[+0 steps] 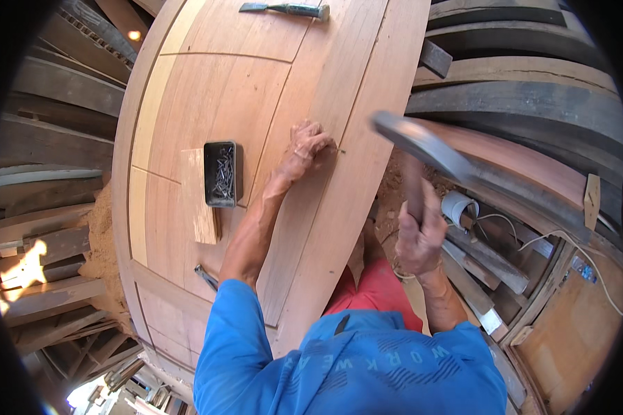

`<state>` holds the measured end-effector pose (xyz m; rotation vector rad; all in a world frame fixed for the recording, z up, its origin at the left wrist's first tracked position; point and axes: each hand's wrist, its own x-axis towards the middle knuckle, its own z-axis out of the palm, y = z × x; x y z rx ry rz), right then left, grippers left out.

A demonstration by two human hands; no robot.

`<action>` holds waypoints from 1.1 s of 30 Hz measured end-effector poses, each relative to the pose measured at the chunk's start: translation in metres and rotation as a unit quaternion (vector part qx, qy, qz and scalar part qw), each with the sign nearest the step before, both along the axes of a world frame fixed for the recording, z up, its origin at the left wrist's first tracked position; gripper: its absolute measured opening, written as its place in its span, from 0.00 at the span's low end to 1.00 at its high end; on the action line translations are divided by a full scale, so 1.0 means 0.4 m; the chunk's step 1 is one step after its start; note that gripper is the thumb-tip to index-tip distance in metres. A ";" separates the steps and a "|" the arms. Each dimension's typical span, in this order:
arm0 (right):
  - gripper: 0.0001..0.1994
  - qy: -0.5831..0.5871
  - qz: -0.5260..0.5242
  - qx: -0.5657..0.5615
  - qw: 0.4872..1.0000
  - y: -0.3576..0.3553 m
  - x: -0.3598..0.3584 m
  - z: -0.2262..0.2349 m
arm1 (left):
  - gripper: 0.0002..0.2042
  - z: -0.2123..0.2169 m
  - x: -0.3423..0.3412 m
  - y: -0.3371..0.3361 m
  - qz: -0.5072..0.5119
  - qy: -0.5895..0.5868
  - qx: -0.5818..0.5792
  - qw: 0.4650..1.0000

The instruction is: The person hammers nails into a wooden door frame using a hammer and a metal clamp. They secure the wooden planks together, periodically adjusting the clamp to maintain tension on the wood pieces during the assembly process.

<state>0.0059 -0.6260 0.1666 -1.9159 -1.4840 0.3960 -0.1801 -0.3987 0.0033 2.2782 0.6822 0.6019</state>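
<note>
My left hand (306,151) is closed and rests on the wooden door panel (325,83), pinching what looks like a small nail (341,151) at its fingertips. In my right hand (422,232) is the handle of a hammer (422,144), held up off the panel's right edge. Its head is smeared by motion. Left of my left forearm stands a black tray (219,202) of loose nails (223,173), beside a pale wood block (199,214).
A chisel (284,9) lies at the panel's far end. The metal tool (205,277) near my left elbow is partly hidden. Stacked planks (55,149) line the left, more boards (505,100) the right. Sawdust (104,256) is heaped left; a white cable (588,259) runs at right.
</note>
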 end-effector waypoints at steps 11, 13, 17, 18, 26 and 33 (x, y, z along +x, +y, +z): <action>0.23 0.130 -0.036 -0.062 0.989 0.031 -0.013 -0.024 | 0.11 0.016 0.008 0.016 0.016 -0.066 -0.035 0.997; 0.23 0.192 -0.059 -0.053 0.978 0.026 0.002 -0.017 | 0.09 0.029 -0.004 -0.001 0.107 -0.093 -0.130 0.981; 0.24 0.330 -0.126 -0.065 0.933 0.007 0.018 -0.011 | 0.10 0.010 -0.018 -0.012 0.227 -0.102 -0.102 0.963; 0.24 0.359 -0.139 -0.066 0.920 -0.002 0.026 -0.023 | 0.10 0.016 -0.019 -0.030 0.184 -0.096 -0.097 0.973; 0.21 0.420 -0.180 -0.098 0.884 -0.001 0.077 -0.051 | 0.12 0.120 0.064 -0.239 0.105 0.056 -0.041 0.992; 0.22 0.411 -0.130 -0.071 0.899 0.210 0.220 -0.091 | 0.09 0.165 0.101 -0.070 0.134 -0.001 -0.088 0.987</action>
